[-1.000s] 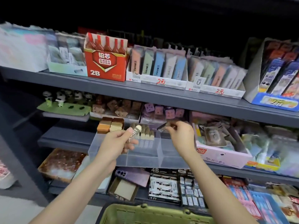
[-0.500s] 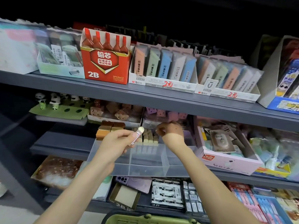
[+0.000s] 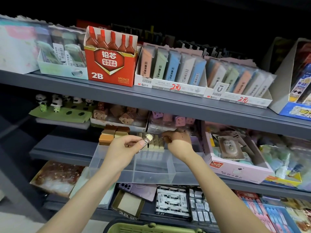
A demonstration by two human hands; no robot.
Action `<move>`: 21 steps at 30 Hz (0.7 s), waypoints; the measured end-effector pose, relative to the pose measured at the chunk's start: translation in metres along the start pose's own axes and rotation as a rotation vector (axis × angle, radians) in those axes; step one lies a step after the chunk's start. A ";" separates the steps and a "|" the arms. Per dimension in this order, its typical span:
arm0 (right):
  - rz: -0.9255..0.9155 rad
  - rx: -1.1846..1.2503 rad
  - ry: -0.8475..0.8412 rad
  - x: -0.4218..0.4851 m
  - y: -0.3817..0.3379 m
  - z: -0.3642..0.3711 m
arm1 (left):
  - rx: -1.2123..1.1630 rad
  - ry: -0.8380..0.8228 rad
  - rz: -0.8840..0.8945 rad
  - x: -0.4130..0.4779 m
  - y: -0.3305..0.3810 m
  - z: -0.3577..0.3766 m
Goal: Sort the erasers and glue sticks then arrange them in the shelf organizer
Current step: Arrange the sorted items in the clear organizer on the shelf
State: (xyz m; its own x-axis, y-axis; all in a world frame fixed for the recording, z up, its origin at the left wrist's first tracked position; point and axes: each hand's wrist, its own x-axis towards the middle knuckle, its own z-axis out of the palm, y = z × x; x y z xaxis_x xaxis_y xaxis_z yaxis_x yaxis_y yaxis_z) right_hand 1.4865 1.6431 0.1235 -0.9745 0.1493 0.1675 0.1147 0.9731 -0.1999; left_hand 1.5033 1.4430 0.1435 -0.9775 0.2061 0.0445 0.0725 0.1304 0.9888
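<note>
1. The left hand (image 3: pixel 125 147) pinches a small eraser with a cream tip and a brown paper sleeve (image 3: pixel 146 141) between thumb and fingertips. It holds the eraser tilted above the clear plastic shelf organizer (image 3: pixel 151 178).
2. The right hand (image 3: pixel 178 142) hangs over the organizer's back edge with its fingers curled down. Whether they grip anything cannot be told, as they sit in shadow.
3. A row of upright beige erasers (image 3: pixel 157 143) stands in the middle compartment, between the two hands and just beside the right fingertips.
4. A stack of brown, orange and cream block erasers (image 3: pixel 111 134) fills the back of the left compartment.
5. The grey metal shelf board (image 3: pixel 168 105) overhangs the organizer closely and carries a red 2B lead box (image 3: pixel 111 64).
6. A pink cardboard box of packaged goods (image 3: pixel 235 169) stands against the organizer's right side.
7. A green plastic basket (image 3: pixel 151 228) shows at the bottom edge of the view.
8. Compared with a second ago, the right hand has moved left to the beige row, and the wrapped piece it held up is no longer visible.
9. The left hand keeps the same eraser in much the same place.
</note>
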 end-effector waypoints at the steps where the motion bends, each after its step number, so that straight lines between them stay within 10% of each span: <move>1: 0.002 -0.011 0.033 -0.002 0.000 -0.002 | 0.012 -0.002 0.010 0.000 0.000 0.001; 12: -0.076 0.935 0.022 -0.058 -0.017 -0.050 | 0.090 -0.107 0.134 -0.002 0.000 0.024; 17: 0.005 0.962 0.039 -0.060 -0.002 -0.050 | 0.197 -0.156 0.180 0.007 -0.002 0.038; 21: 0.209 0.733 0.240 -0.046 0.017 -0.045 | 0.758 0.009 0.367 0.022 -0.009 0.033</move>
State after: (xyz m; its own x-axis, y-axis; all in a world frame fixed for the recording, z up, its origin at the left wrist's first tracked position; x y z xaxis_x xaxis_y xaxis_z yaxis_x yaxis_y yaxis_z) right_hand 1.5420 1.6604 0.1554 -0.8693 0.4304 0.2432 0.0530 0.5702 -0.8198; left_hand 1.4875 1.4788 0.1304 -0.8674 0.3549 0.3489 0.4960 0.6733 0.5483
